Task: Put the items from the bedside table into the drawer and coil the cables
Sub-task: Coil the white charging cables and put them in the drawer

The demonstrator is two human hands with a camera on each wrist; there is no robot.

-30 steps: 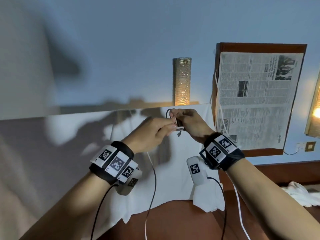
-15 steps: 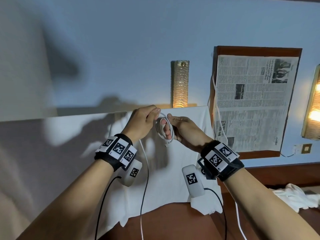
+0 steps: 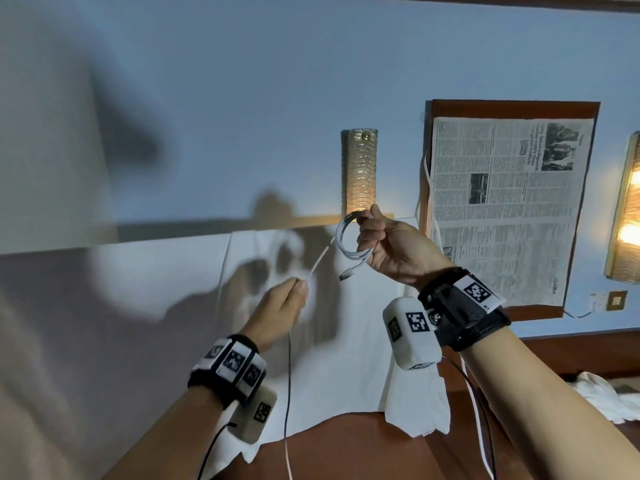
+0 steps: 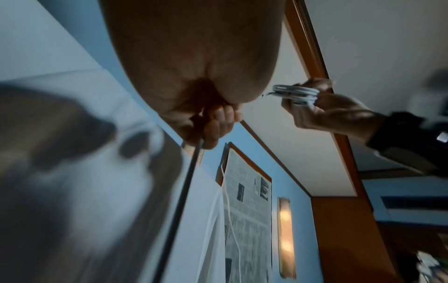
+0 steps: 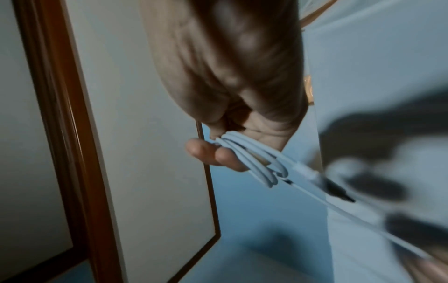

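Note:
A white charging cable (image 3: 349,249) is partly wound into a small coil (image 4: 295,93) of a few loops. My right hand (image 3: 388,247) grips that coil (image 5: 252,162) between thumb and curled fingers, held up in front of the wall. The cable's plug end (image 3: 346,274) dangles below the coil. A straight run of cable leads down-left from the coil to my left hand (image 3: 280,306), which pinches it in curled fingers (image 4: 218,122). From the left hand the loose cable (image 3: 287,393) hangs straight down out of view. No drawer or bedside table shows.
A white cloth (image 3: 311,358) lies over brown wood (image 3: 346,452) below my hands. A newspaper (image 3: 502,209) on a wooden board leans at the right, with another white cable (image 3: 427,202) along its left edge. Lit wall lamps (image 3: 360,174) glow behind.
My hands have drawn apart. The left hand slid down and left along the cable, stretching a straight run. The right hand lifted the coil and now holds it alone.

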